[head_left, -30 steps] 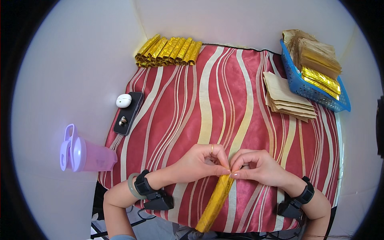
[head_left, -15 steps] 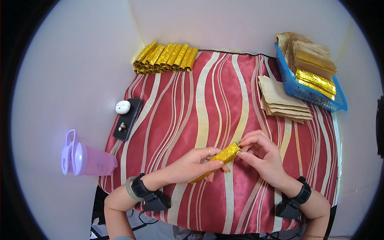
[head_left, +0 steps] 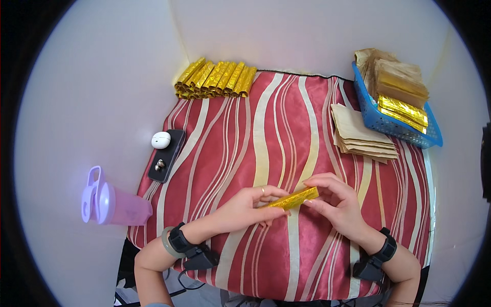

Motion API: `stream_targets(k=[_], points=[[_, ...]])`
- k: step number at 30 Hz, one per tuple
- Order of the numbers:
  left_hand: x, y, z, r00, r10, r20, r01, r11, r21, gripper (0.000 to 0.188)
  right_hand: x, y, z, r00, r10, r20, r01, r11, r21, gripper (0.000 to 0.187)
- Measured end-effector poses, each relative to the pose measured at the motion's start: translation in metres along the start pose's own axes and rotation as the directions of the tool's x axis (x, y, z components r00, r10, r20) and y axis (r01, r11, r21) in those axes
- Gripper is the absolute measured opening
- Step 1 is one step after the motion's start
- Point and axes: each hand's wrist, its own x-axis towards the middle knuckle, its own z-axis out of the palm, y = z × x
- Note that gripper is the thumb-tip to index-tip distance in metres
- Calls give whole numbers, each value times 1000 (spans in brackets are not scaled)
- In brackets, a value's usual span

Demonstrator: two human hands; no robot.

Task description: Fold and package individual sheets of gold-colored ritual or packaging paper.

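Observation:
A folded gold foil paper tube [head_left: 295,198] is held above the striped cloth, its right end tipped slightly up. My left hand [head_left: 243,209] closes around its left part, thumb along the near side and fingers behind. At the other end, my right hand [head_left: 337,202] has its thumb and fingers around the tip of the tube. The fingers partly hide both ends.
Gold foil tubes [head_left: 216,78] are stacked at the far left. A blue basket [head_left: 396,132] with papers stands far right, beside a pile of brown paper sheets [head_left: 360,128]. At left lie a phone [head_left: 166,165], a white earbud case [head_left: 160,140] and a purple bottle [head_left: 123,207].
The tube has turned flatter, and its right end has shifted right. My left hand has slid a little left relative to it; the right hand stays at the end. The view has tilted slightly.

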Motion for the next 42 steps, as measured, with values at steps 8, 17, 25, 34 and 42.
stream_targets(k=[8, 17, 25, 34, 42], points=[[-1, -7, -11, 961, 100, -258, -143, 977, -158, 49, 7, 3, -16, 968, 160, -196, -111, 964, 240, 37], [3, -1, -19, 853, 333, -401, -325, 941, 92, 37, 8, 6, -14, 961, 177, -212, -110, 950, 291, 40], [40, 32, -151, 246, 524, -815, -380, 826, 416, 36, 6, 24, -15, 965, 186, -186, -131, 952, 276, 35], [93, 18, -244, 139, 860, -491, 347, 422, 837, 40, 5, 23, -13, 983, 98, -152, -84, 991, 100, 25], [114, 23, -269, 220, 815, -536, 499, 378, 780, 44, 4, 15, -14, 988, 110, -109, -116, 992, -46, 24]])
